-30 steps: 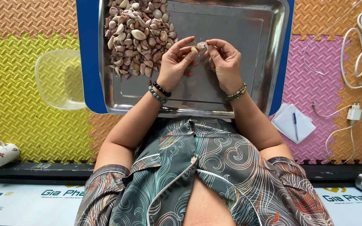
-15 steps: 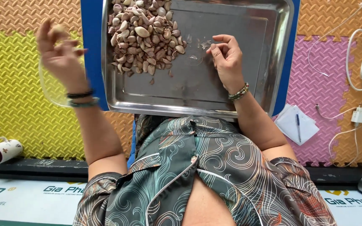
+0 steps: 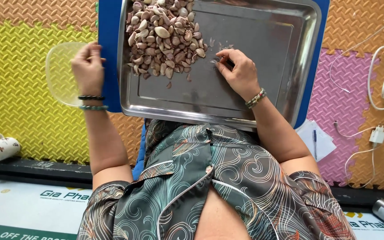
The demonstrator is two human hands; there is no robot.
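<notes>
Left hand [image 3: 87, 66] is hovering, loosely curled, over clear bowl [image 3: 63, 73]; right hand [image 3: 241, 73] is pinching husk scraps [image 3: 221, 60] on tray [image 3: 298, 26]; best releasing fully inside the bowl.

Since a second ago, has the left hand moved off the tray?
Yes. The left hand went from the middle of the metal tray out past its left edge, over the clear plastic bowl.

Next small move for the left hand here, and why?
Probably back to the garlic pile for another clove. The left hand sits over the clear plastic bowl off the metal tray and shows nothing held; the right hand rests on the tray among loose skins.
</notes>
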